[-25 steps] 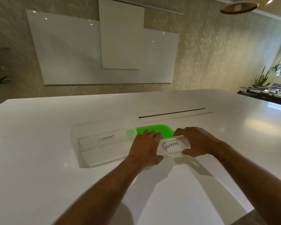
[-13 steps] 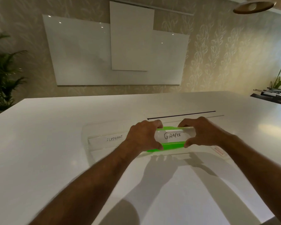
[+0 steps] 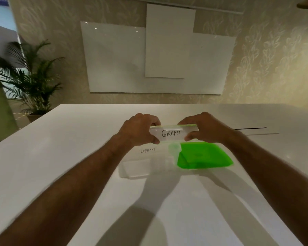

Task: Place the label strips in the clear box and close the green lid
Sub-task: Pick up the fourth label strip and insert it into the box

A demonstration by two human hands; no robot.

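Observation:
Both hands hold a white label strip marked GIRAFEE (image 3: 171,134) in the air above the table, my left hand (image 3: 140,128) gripping its left end and my right hand (image 3: 203,126) its right end. Below it on the white table lies the clear box (image 3: 149,167), with a second strip marked ELEPHANT (image 3: 147,150) inside it; my left forearm hides part of that strip. The green lid (image 3: 204,155) lies flat on the table to the right of the box, touching or overlapping its right end. A thin green edge shows along the top of the held strip.
The white table (image 3: 60,157) has a long cable slot (image 3: 251,128) to the right of my hands. Whiteboards (image 3: 158,55) hang on the far wall. A potted palm (image 3: 30,77) stands beyond the table's left corner.
Both hands have lifted the GIRAFEE strip higher and further from me, so the green lid now shows below it. The camera has swung left and tilted down.

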